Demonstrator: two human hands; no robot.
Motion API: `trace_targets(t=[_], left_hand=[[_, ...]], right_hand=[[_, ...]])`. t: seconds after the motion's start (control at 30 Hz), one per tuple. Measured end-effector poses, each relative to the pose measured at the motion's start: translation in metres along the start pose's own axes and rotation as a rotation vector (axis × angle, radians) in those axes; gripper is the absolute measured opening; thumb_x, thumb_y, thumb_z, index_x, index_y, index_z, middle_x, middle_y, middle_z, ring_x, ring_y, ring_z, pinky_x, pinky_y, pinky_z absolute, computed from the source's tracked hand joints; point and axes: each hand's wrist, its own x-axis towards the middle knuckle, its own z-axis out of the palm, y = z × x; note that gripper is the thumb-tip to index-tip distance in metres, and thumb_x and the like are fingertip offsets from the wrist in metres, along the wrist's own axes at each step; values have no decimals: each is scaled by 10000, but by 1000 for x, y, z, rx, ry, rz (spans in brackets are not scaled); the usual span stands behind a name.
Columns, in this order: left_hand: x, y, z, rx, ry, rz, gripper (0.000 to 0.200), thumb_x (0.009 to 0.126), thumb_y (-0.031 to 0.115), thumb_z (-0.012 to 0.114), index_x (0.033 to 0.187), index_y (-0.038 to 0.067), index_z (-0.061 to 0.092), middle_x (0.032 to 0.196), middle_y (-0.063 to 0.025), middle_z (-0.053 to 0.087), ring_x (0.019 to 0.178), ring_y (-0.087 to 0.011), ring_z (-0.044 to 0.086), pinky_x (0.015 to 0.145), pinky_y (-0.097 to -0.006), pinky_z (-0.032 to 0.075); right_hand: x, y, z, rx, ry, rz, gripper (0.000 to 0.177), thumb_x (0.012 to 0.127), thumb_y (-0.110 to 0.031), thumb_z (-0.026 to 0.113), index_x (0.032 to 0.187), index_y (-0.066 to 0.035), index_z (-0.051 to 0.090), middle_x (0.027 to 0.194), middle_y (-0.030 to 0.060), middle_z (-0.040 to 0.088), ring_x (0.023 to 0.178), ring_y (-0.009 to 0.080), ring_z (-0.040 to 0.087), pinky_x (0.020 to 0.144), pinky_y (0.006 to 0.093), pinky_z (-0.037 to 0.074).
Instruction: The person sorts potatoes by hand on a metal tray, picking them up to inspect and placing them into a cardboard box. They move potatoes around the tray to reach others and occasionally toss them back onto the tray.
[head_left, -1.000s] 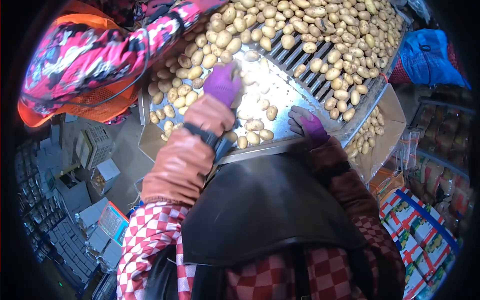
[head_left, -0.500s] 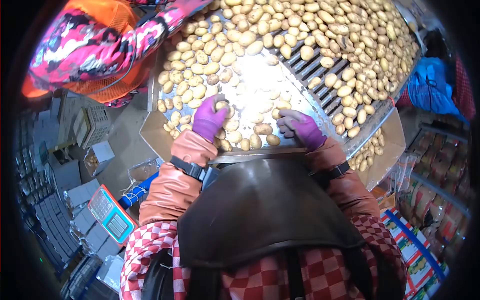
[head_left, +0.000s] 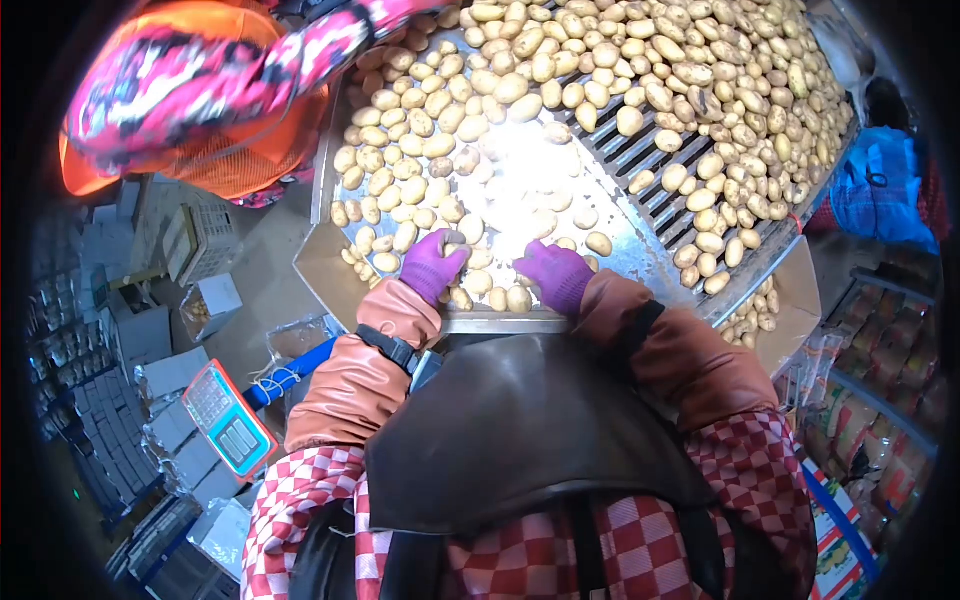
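Potatoes (head_left: 437, 145) lie spread over a metal sorting table (head_left: 640, 245), partly washed out by a bright glare. My left hand (head_left: 433, 264), in a purple glove with greyish fingertips, is at the near edge with its fingers curled round a potato (head_left: 455, 250). To its right, my right hand (head_left: 556, 277) wears the same kind of glove. Its fingers are bent and point left, low over the metal beside several potatoes (head_left: 518, 299). Whatever lies under those fingers is hidden by the hand and the glare.
A dark slatted grate (head_left: 640, 150) and a large potato heap (head_left: 740, 90) are at the right. A co-worker's patterned sleeve (head_left: 190, 90) reaches in at upper left. A scale (head_left: 230, 420) stands at lower left. Cardboard (head_left: 790, 300) flanks the table's right side.
My right hand has moved left, closer to my left hand, and its fingers have turned inward. The view has shifted slightly. The co-worker's arm has moved too.
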Motion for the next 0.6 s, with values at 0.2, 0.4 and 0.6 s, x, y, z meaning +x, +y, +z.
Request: trace_targets(t=[0.2,0.4,0.6], left_hand=[[37,62,-18,-73,94,12,181,857,193,654,975,57,636,750,-48,633,611,-137,587,541,-275,480],[160,59,-33,631,257,149,549,799,103,615,1339,117,511,1340,-286,452,993,-388,631,817,-424,538],[80,32,13,875,103,356,638,718,49,639,1327,210,539,1441,-286,350,1012,-404,631,838,-406,539]], right_hand=[[-55,20,-23,1390,198,318,520,812,-85,718,1274,-21,488,1076,101,615,970,169,603,849,304,499],[-207,54,-59,970,858,417,275,902,-158,586,1137,-15,580,1090,95,601,999,192,570,863,329,475],[-309,73,-63,1963,1801,618,428,983,-307,522,1301,-22,496,1283,118,562,1166,234,531,952,366,456]])
